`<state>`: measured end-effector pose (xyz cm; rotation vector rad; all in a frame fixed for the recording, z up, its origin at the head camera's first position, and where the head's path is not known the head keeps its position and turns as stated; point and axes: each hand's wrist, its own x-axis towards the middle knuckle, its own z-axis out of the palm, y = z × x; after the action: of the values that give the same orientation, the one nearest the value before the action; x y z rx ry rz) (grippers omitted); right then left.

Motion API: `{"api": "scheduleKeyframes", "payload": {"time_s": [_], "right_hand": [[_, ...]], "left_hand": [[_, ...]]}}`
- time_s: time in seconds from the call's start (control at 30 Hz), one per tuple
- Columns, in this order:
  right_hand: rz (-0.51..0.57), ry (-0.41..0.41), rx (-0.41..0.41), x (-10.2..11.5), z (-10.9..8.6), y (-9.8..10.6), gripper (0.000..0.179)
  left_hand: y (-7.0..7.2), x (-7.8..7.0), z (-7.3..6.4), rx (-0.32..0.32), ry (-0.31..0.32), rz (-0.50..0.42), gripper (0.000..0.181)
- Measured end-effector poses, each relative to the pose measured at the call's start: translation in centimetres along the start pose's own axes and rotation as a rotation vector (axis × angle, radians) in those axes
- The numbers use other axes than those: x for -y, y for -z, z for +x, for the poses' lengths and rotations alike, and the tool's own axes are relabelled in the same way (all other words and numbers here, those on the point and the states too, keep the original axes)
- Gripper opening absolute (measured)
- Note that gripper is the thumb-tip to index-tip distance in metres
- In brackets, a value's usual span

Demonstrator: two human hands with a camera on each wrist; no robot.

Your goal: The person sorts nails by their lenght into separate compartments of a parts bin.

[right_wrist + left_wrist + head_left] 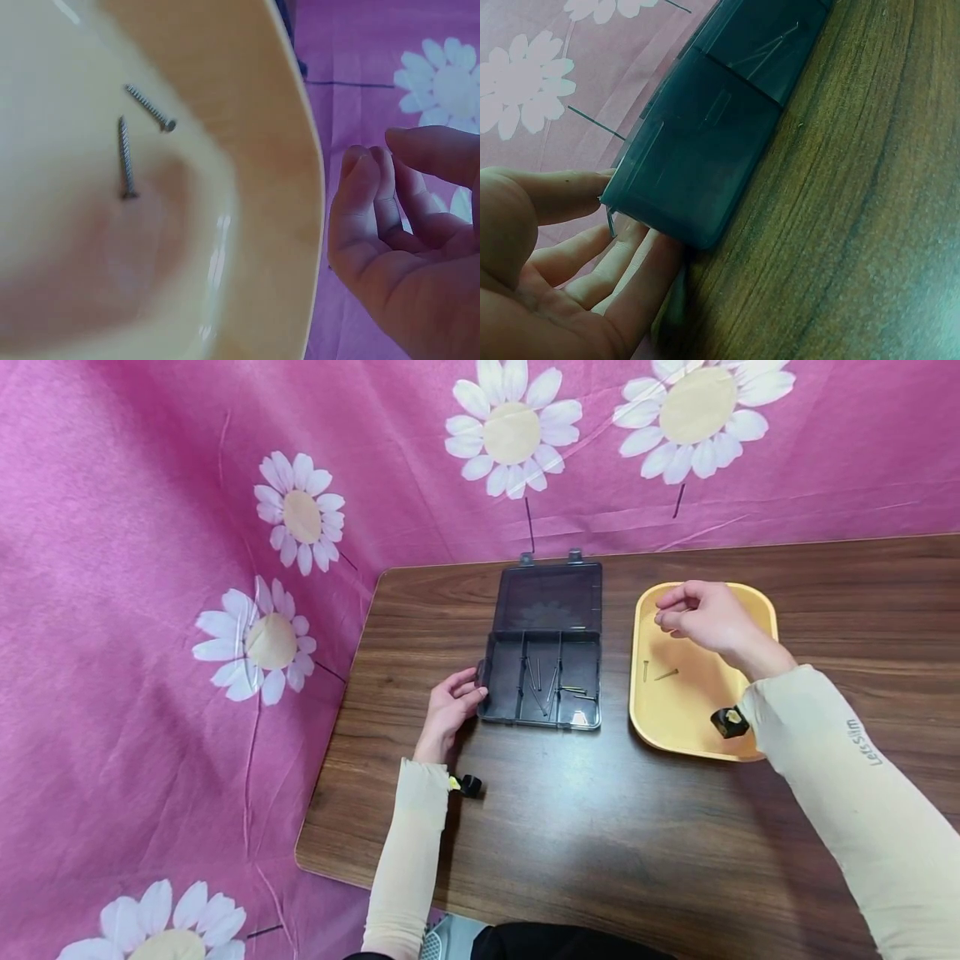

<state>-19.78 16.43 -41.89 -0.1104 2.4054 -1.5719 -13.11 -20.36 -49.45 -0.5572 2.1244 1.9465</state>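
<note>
A dark see-through compartment box [502,693] lies with its lid [549,597] folded back. Long thin screws [538,675] lie in its middle compartment, and several more in the right one. My left hand [448,712] touches the box's left end; the left wrist view shows fingers [641,277] against that wall and one digit by its upper edge. My right hand [708,617] hovers over the far part of a yellow tray [639,710], fingers loosely bent, nothing visible between them. Two screws [126,159] lie in the tray, apart from that hand.
The wooden table [555,827] has its left edge beside a pink cloth [135,610] with white flowers, which also hangs behind the far edge. A small black wrist camera [729,722] sits at the right cuff, and another camera [470,786] at the left.
</note>
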Motion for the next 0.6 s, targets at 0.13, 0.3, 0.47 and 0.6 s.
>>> {"api": "scheduleKeyframes", "payload": {"time_s": [0.13, 0.3, 0.47, 0.6], "right_hand": [[-0.044, -0.018, 0.015, -0.7, -0.1, 0.4, 0.029], [-0.155, -0.019, 0.066, -1.2, -0.2, 0.7, 0.027], [-0.366, 0.05, 0.138, -1.7, -0.1, 0.7, 0.02], [-0.461, 0.091, 0.192, -2.2, 0.1, 0.6, 0.016]], "left_hand": [[0.0, -0.1, -0.1, -0.001, -0.008, 0.005, 0.042], [0.0, -0.2, 0.0, 0.004, 0.024, 0.009, 0.043], [0.1, -0.2, 0.1, 0.021, 0.038, 0.015, 0.046], [0.0, -0.2, 0.1, 0.018, 0.037, 0.008, 0.045]]}}
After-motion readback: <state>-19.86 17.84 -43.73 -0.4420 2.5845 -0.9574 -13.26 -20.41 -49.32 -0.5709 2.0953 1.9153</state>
